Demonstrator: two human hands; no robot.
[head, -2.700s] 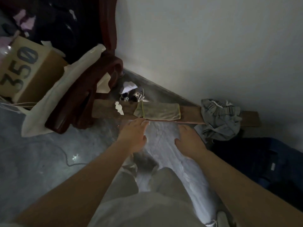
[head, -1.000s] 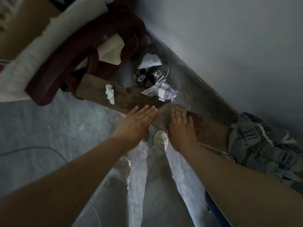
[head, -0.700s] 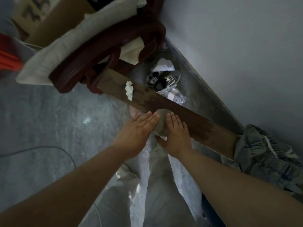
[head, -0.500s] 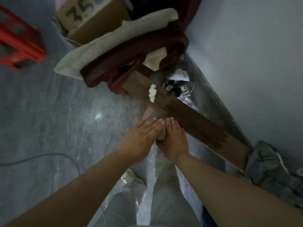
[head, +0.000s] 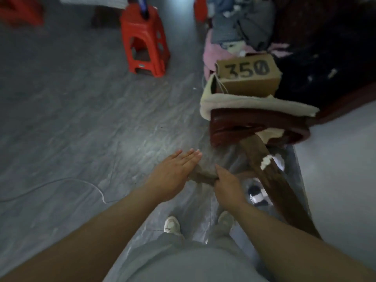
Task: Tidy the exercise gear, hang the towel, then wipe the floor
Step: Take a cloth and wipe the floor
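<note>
A small olive-grey cloth (head: 205, 168) is bunched between my two hands, held above the grey floor (head: 81, 129). My right hand (head: 227, 185) pinches its lower right edge with fingers closed on the fabric. My left hand (head: 175, 171) lies flat against the cloth's left side, fingers straight and together. Most of the cloth is hidden behind my hands. My feet in pale shoes (head: 172, 223) stand just below.
A long brown wooden plank (head: 272, 184) leans to the right with a white scrap (head: 265, 162) on it. A dark red wooden chair (head: 254, 125) carries a cream cushion and a "350" cardboard box (head: 247, 75). A red plastic stool (head: 144, 40) stands behind. A white cable (head: 61, 182) crosses the floor.
The cloth came off the plank and is now gathered between my hands. My view has swung left toward the open floor, the stool and the box.
</note>
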